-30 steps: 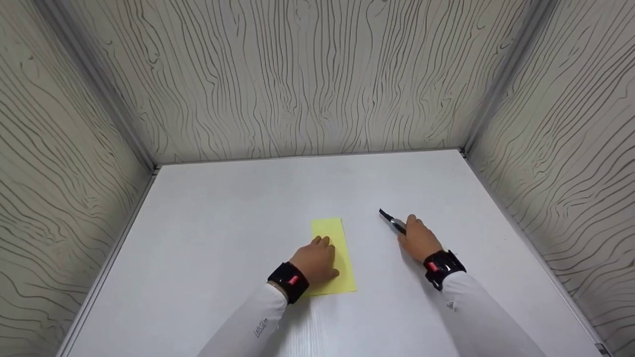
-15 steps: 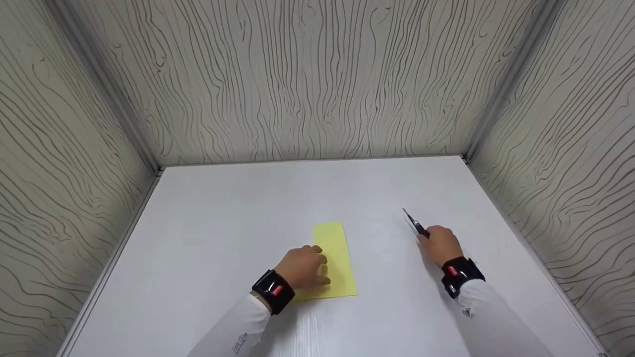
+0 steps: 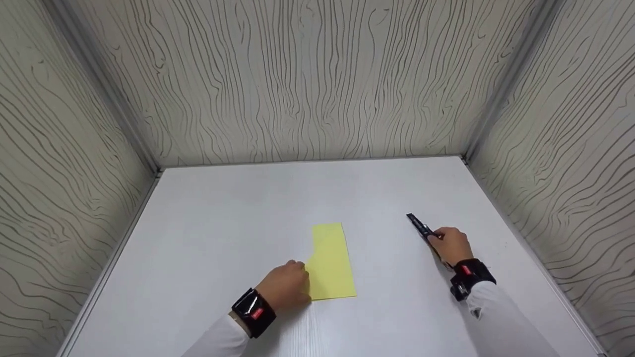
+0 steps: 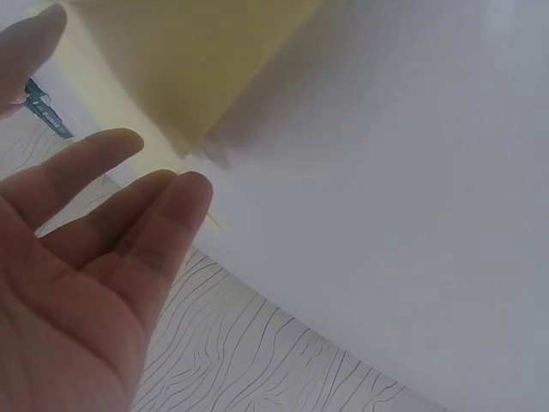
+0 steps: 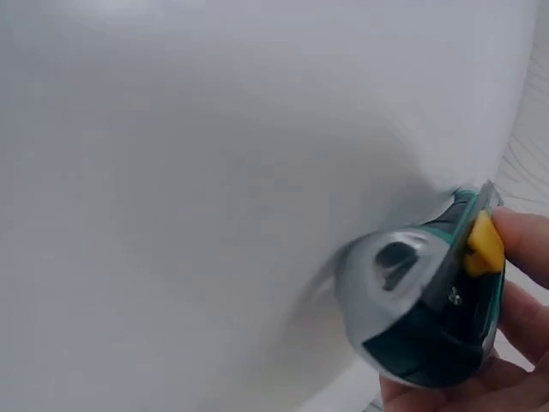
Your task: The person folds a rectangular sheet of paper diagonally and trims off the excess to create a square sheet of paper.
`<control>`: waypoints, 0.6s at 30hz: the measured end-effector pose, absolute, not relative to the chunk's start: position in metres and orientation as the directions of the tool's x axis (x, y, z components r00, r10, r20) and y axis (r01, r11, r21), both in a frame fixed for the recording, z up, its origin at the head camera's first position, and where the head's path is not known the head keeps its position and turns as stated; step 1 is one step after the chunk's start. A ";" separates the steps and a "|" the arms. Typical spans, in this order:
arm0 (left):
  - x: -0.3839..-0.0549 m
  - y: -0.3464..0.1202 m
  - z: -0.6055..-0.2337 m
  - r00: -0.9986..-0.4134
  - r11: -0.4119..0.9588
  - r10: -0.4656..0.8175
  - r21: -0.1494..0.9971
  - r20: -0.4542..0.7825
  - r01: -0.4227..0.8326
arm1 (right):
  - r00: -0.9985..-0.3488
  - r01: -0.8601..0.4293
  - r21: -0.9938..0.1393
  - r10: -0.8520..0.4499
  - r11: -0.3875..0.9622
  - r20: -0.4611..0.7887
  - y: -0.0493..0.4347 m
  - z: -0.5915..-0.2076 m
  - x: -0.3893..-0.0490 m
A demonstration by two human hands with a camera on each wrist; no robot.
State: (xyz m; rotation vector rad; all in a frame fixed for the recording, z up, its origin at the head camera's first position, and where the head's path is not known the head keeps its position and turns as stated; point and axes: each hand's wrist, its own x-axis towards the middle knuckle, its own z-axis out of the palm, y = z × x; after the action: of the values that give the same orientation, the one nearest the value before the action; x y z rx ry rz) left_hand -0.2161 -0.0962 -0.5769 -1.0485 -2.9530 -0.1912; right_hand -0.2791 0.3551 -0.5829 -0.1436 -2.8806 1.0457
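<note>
A yellow sheet of paper lies on the white table. My left hand is at its lower left edge, fingers fairly straight and fingertips right at the paper. In the left wrist view, a shaded flap of the paper stands raised near the fingertips, and the thumb is spread apart from them. Off to the right, my right hand grips a utility knife, its front end pointing up and left. Close up, the knife has a silver and dark green body and a yellow slider.
The white tabletop is bordered by wood-grain panels at the back and both sides. Grey metal rails run along the panel corners and the table's side edges.
My left hand has slid left and nearer, from the middle of the paper to its left edge. My right hand has moved right and slightly nearer with the utility knife, which has turned.
</note>
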 end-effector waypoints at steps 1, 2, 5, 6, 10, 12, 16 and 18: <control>-0.214 -0.097 -0.577 -0.774 0.766 0.632 0.115 0.046 0.633 | -0.993 0.066 -0.644 0.117 0.762 0.036 0.357 -0.584 -0.279; -0.211 -0.097 -0.578 -0.771 0.763 0.635 0.116 0.048 0.636 | -0.992 0.067 -0.640 0.118 0.766 0.037 0.359 -0.586 -0.278; -0.205 -0.098 -0.578 -0.762 0.755 0.646 0.116 0.045 0.646 | -0.993 0.058 -0.621 0.107 0.782 0.042 0.364 -0.590 -0.278; -0.204 -0.097 -0.578 -0.762 0.754 0.646 0.120 0.038 0.645 | -0.994 0.056 -0.617 0.104 0.785 0.042 0.365 -0.591 -0.279; -0.201 -0.096 -0.580 -0.763 0.758 0.646 0.109 0.009 0.643 | -0.994 0.050 -0.594 0.100 0.803 0.052 0.365 -0.594 -0.280; -0.200 -0.095 -0.582 -0.774 0.769 0.633 0.113 -0.005 0.629 | -0.993 0.047 -0.578 0.103 0.815 0.065 0.364 -0.594 -0.280; -0.200 -0.094 -0.585 -0.795 0.789 0.607 0.121 -0.006 0.602 | -0.990 0.042 -0.529 0.105 0.847 0.090 0.361 -0.595 -0.279; -0.200 -0.094 -0.587 -0.799 0.793 0.602 0.117 0.006 0.598 | -0.989 0.048 -0.507 0.114 0.861 0.099 0.356 -0.594 -0.279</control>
State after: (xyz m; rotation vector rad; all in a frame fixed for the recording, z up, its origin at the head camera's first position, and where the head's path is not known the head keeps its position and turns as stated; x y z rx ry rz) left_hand -0.2003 -0.0936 -0.5865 -1.0058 -3.0043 -0.1794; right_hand -0.2787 0.3560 -0.5941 -0.1268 -2.9084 0.7871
